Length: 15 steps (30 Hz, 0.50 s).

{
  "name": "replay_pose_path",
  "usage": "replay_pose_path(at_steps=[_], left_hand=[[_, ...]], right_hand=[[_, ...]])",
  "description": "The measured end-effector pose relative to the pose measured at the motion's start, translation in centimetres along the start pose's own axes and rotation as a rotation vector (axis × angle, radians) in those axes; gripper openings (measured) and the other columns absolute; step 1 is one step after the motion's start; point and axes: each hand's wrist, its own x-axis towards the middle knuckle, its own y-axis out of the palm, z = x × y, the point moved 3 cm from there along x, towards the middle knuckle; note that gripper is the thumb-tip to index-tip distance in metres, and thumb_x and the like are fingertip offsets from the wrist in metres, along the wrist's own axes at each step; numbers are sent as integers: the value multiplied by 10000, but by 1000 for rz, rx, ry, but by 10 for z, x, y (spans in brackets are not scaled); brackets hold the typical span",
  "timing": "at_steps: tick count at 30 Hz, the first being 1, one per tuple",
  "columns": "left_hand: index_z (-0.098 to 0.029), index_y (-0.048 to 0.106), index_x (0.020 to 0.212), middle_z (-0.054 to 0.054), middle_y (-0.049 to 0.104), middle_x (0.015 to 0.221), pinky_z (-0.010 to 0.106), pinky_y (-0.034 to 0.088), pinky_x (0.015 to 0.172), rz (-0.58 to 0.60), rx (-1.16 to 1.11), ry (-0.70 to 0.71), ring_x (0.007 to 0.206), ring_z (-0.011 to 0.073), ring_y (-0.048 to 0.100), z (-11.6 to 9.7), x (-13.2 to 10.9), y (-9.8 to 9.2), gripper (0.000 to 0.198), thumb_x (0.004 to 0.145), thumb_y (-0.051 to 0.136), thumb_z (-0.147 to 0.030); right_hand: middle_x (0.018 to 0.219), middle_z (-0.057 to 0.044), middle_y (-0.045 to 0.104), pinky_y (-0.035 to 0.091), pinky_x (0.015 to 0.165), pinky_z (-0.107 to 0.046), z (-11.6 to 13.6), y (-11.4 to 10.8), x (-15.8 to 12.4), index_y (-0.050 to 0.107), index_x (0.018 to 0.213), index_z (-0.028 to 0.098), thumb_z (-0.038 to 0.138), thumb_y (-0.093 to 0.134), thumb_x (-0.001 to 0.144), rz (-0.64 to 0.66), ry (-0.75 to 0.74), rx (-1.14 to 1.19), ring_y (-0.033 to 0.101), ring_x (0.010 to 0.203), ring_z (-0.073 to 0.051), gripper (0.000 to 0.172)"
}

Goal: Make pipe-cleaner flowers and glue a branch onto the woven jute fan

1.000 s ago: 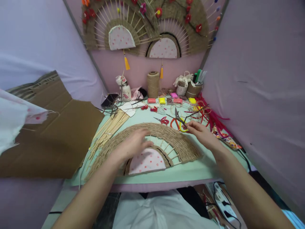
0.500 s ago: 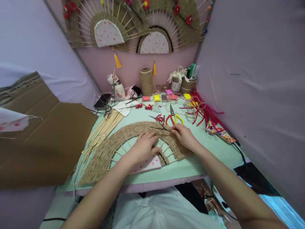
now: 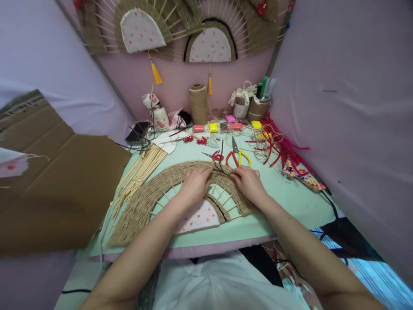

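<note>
A fan-shaped piece woven from brown twine [image 3: 138, 211] lies on the table in front of me, with thin sticks spanning its open middle and a white dotted half-circle [image 3: 201, 217] at its base. On the woven band rests a dark branching twig [image 3: 220, 169], one shoot pointing away from me. My right hand [image 3: 248, 184] pinches the twig's right end. At its left end, my left hand [image 3: 196, 184] has its thumb and fingers closed on the twig, the fingertips partly hidden. Just beyond are red-handled small scissors [image 3: 217, 157] and orange-and-yellow-handled scissors [image 3: 238, 158].
A bundle of thin sticks [image 3: 138, 174] lies left, beside a large cardboard sheet [image 3: 64, 185]. Along the back stand a twine spool [image 3: 198, 105], clay packets [image 3: 213, 128] and a pen holder [image 3: 258, 110]. Pink pipe cleaners [image 3: 287, 144] lie right. Finished fans [image 3: 211, 45] hang behind.
My left hand has moved from the fan's open middle up to the twig's left end, and its fingers have closed. My right hand stays at the right end. The view has shifted slightly.
</note>
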Motion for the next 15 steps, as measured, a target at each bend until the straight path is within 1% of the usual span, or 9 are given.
replay_pose_path(at_steps=[5,8,10,12,15], left_hand=[[-192,479,1311,105,594,1243,425,384,986,8,-9,4,1167,262,522,-1,-2,0,454,868,504,-291],[-196,475,1311,101,600,1233,418,395,975,23,-20,-5,1150,267,534,0,-2,-1,460,863,514,-296],[-192,442,1335,108,599,1232,415,401,968,37,-34,-17,1142,270,540,0,-1,-1,499,854,529,-295],[-181,380,1375,123,590,1242,417,405,964,38,-52,-29,1144,274,539,0,-1,-1,563,848,539,-296],[-175,295,1419,138,576,1256,426,411,957,31,-81,-41,1147,280,536,1,-3,-1,632,849,536,-304]], right_hand=[[937,-54,670,326,791,-346,-7,-9,-4,684,886,223,224,499,870,-53,9,41,569,955,-219,186],[937,-55,678,352,809,-346,-14,-16,-5,684,882,219,228,488,866,-99,21,93,579,944,-213,196],[927,-48,678,359,817,-342,-18,-19,-5,681,877,222,236,482,867,-124,26,125,582,941,-205,200],[925,-43,677,356,820,-342,-20,-21,-5,679,872,224,238,483,867,-125,32,130,579,943,-203,197],[947,-50,675,334,815,-351,-13,-20,-6,674,879,223,231,497,864,-73,6,94,567,953,-216,177]])
